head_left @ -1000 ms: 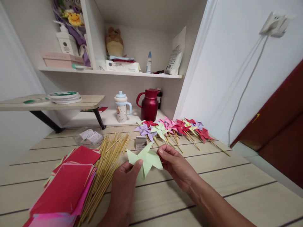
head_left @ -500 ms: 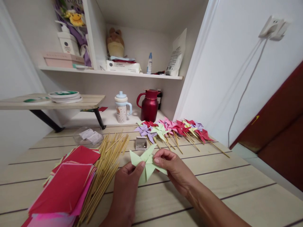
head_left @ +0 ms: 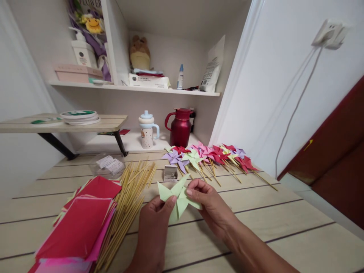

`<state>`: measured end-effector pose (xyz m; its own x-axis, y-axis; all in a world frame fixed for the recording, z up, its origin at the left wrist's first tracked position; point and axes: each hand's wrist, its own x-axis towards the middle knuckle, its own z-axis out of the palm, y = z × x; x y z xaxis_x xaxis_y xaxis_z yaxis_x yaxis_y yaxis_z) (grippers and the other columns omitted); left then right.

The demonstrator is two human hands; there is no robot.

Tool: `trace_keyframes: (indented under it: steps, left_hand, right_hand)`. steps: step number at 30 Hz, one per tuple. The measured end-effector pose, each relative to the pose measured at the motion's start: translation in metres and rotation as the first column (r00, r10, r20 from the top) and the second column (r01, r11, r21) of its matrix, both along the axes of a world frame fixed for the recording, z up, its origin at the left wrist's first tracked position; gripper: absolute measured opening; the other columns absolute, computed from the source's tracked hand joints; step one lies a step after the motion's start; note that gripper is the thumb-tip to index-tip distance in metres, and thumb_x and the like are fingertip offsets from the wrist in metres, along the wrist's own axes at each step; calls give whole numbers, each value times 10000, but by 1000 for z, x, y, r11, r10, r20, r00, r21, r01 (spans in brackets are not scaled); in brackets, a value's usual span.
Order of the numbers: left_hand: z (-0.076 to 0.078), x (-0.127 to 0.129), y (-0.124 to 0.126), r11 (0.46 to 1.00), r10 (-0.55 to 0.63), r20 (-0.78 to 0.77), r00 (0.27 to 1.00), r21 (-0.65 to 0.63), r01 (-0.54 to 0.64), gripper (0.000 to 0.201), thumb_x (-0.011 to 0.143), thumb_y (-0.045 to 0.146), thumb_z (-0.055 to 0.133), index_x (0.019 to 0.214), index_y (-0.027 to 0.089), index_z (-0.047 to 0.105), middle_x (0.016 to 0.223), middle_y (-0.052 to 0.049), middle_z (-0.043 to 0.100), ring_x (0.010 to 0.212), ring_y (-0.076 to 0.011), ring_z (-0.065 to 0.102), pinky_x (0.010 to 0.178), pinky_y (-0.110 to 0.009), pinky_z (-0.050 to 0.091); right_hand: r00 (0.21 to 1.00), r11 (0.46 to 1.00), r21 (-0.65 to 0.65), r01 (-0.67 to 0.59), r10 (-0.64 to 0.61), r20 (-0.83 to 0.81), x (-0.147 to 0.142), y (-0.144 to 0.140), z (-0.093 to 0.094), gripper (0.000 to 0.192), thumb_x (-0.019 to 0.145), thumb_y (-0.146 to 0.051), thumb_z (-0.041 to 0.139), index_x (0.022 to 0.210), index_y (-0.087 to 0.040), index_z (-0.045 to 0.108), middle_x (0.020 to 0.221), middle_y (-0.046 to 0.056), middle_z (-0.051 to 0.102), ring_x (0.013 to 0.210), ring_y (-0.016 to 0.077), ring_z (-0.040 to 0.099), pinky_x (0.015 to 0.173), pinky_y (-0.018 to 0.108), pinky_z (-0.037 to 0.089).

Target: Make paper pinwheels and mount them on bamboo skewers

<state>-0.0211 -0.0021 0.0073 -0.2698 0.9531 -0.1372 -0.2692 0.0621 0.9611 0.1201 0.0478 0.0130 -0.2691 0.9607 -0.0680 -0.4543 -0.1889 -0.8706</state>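
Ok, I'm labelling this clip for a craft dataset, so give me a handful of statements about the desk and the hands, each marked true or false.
1. Both hands hold a pale green paper pinwheel. True: the left hand and the right hand pinch it from either side.
2. The bamboo sticks lie right of the finished pinwheels. False: they lie to the left, beside the red paper stack.
3. A dark red jug stands behind the finished pinwheels. True.
4. The pinwheel in the hands is already on a stick. False: no stick shows on it.
5. The spotted cup stands on the top shelf. False: it stands low, left of the jug.
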Motion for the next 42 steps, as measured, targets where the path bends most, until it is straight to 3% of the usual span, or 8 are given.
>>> trace_keyframes:
  steps: [6, 10, 12, 15, 20, 29, 35, 42]
  left_hand:
    - [1, -3, 1, 1000, 10, -2, 1000, 5, -10, 447, 658, 410, 800, 1018, 148, 766, 880, -80, 771, 885, -266, 682, 778, -319, 505]
    - [3, -3, 1, 1000, -8, -9, 1000, 11, 8, 414, 683, 405, 783, 1009, 150, 770, 863, -72, 775, 822, -244, 686, 757, -308, 510]
    - [5, -2, 0, 1000, -5, -8, 1000, 6, 5, 400, 675, 394, 787, 990, 148, 775, 840, -69, 775, 803, -242, 689, 740, -303, 514]
    - [6, -1, 0, 1000, 8, -21, 1000, 2, -8, 354, 674, 371, 787, 952, 151, 782, 817, -63, 774, 811, -240, 690, 723, -287, 513]
    - [2, 0, 0, 999, -21, -20, 1000, 38, 22, 354, 709, 372, 766, 1000, 172, 770, 867, -50, 774, 863, -231, 687, 771, -284, 510]
    - [3, -3, 2, 997, 2, -168, 986, 74, 11, 294, 724, 394, 738, 916, 175, 779, 854, -53, 772, 873, -248, 681, 779, -295, 499]
    - [5, -7, 3, 997, 24, -181, 983, 74, -11, 308, 717, 403, 736, 928, 183, 778, 892, -58, 776, 890, -255, 682, 797, -300, 495]
    - [-3, -5, 3, 997, 18, -236, 972, 76, 0, 291, 728, 412, 713, 883, 173, 771, 820, -43, 753, 858, -249, 667, 764, -299, 489]
  right_hand:
    - [985, 986, -152, -73, 47, -168, 6, 5, 4, 305, 684, -367, 845, 856, -191, 665, 780, -18, 669, 660, 105, 580, 596, 226, 458]
    - [983, 968, -183, -170, 153, -105, 11, 6, 4, 453, 598, -264, 900, 968, -180, 652, 845, 6, 685, 678, 124, 606, 618, 259, 491]
    - [978, 967, -161, -199, 185, -93, 11, 5, 3, 523, 540, -190, 919, 984, -182, 642, 764, -17, 663, 630, 117, 587, 594, 252, 477]
    - [976, 972, -115, -205, 195, -94, 9, 5, 1, 529, 526, -162, 918, 978, -178, 643, 618, -60, 584, 567, 104, 541, 582, 242, 455]
    - [967, 965, -54, -257, 256, -20, 9, 4, 1, 423, 556, -195, 905, 905, -152, 670, 696, -12, 634, 603, 104, 544, 582, 224, 417]
    - [963, 962, -65, -266, 267, 18, 12, 1, 6, 341, 528, -193, 917, 770, -165, 678, 578, -69, 528, 525, 56, 438, 543, 193, 363]
    - [964, 961, -83, -264, 265, -1, 15, 1, 8, 328, 584, -285, 905, 809, -166, 698, 691, -20, 632, 600, 83, 534, 566, 211, 403]
    - [974, 974, -69, -216, 220, 58, 10, -1, 9, 369, 518, -288, 929, 740, -156, 665, 617, -38, 598, 556, 74, 487, 535, 208, 382]
